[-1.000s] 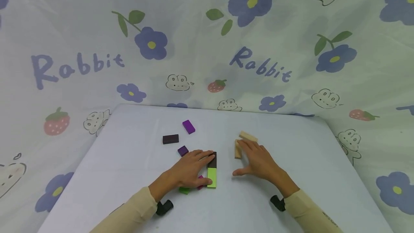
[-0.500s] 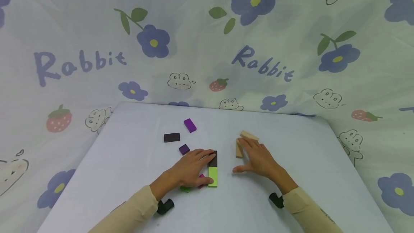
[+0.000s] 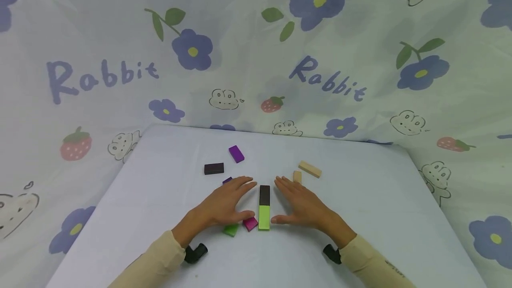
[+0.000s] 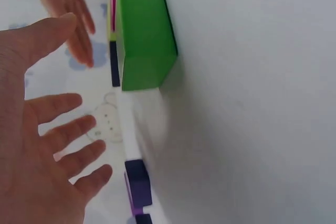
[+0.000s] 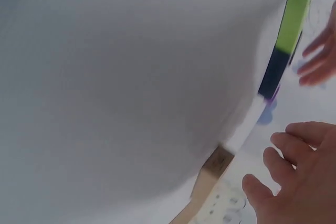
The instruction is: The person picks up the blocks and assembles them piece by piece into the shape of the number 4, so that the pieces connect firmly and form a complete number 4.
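Flanking two of perhaps nine blocks (image 3: 264,218): left hand (image 3: 222,202), right hand (image 3: 302,204).

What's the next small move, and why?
Probably bring the left hand and right hand inward against the lime block and adjoining black block: they lie end to end between the hands, and neither hand holds anything.

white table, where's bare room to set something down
Bare: the table right of the far wooden block and right sleeve, and left of the leftmost block. Crowded: near the left hand, around the green block, magenta block and lime block.
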Demonstrator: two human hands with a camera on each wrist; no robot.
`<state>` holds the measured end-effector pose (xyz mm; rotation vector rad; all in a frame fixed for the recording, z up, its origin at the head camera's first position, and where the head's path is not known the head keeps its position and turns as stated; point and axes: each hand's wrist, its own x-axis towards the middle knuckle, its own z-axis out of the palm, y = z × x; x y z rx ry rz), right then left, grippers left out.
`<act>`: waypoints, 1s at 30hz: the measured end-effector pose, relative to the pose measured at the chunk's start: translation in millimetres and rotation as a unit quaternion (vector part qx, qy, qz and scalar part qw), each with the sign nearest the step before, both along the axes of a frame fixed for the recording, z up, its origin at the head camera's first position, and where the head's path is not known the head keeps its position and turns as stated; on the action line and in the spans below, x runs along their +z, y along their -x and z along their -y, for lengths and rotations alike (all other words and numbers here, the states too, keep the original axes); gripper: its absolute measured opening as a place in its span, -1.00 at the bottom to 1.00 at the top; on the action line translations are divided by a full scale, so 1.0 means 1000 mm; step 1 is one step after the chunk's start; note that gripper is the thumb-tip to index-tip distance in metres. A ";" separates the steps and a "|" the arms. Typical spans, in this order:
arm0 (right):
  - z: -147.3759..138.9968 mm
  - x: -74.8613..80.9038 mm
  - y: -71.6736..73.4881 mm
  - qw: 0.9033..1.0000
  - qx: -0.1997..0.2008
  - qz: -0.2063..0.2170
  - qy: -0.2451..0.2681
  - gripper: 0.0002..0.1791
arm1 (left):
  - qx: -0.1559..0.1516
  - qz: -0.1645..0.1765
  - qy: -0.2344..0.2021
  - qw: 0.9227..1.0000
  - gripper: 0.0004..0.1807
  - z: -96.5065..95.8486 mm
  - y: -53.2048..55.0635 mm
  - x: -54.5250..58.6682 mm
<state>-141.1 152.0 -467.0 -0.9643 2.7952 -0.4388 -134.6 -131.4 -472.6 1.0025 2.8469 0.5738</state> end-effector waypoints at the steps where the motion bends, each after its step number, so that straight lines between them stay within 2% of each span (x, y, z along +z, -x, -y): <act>1: 0.003 0.000 -0.001 1.000 0.007 0.002 -0.002 0.21 | 0.002 0.000 0.000 1.000 -0.14 0.002 -0.001 0.001; 8: 0.015 -0.001 -0.007 0.999 0.047 -0.001 -0.020 0.18 | -0.009 0.012 0.000 1.000 -0.21 0.015 -0.012 0.008; 12: 0.016 -0.002 -0.008 0.998 0.056 -0.012 -0.023 0.17 | -0.012 0.026 -0.002 1.000 -0.23 0.019 -0.022 0.006; 17: 0.019 -0.001 -0.008 0.998 0.054 -0.010 -0.036 0.19 | -0.012 0.046 -0.009 0.999 -0.22 0.026 -0.034 0.004; 21: 0.020 -0.002 -0.008 0.998 0.050 -0.004 -0.041 0.19 | -0.019 0.044 -0.014 0.999 -0.24 0.031 -0.041 0.003; 27: 0.020 -0.003 -0.009 0.998 0.046 -0.008 -0.048 0.18 | -0.005 0.074 -0.004 0.997 -0.32 0.036 -0.047 0.004; 30: 0.020 -0.004 -0.008 0.998 0.045 -0.010 -0.051 0.17 | -0.001 0.078 0.001 0.997 -0.38 0.037 -0.047 0.003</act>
